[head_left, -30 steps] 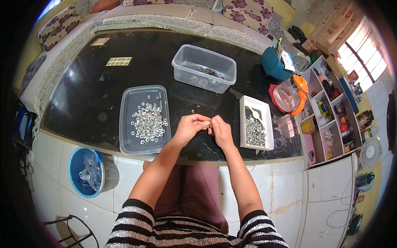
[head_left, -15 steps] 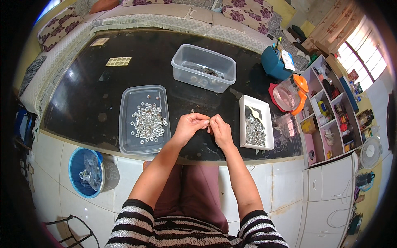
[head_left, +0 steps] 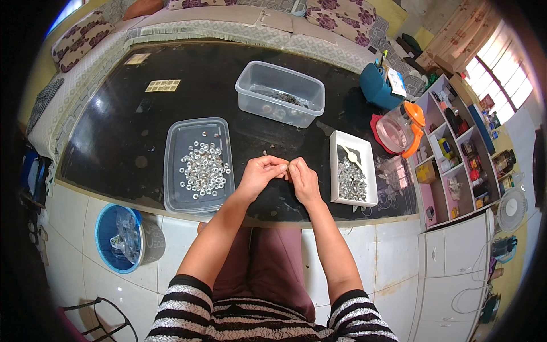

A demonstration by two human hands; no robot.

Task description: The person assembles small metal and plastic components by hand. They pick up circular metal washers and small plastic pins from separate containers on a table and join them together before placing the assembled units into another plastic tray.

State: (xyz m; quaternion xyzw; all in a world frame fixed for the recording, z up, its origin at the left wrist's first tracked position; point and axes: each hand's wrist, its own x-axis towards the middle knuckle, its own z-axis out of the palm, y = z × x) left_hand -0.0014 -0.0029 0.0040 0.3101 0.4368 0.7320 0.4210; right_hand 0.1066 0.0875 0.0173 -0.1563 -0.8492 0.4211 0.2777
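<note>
Blk/wht striped top (head_left: 268, 326) w/ short slvs (head_left: 183, 305), plain mauve trousers (head_left: 276, 262)

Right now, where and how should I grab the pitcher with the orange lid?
Probably best by the orange handle, coming from the near right with your right hand. The handle loops out from that side of the pitcher's clear body, so fingers could likely wrap around it.
</note>
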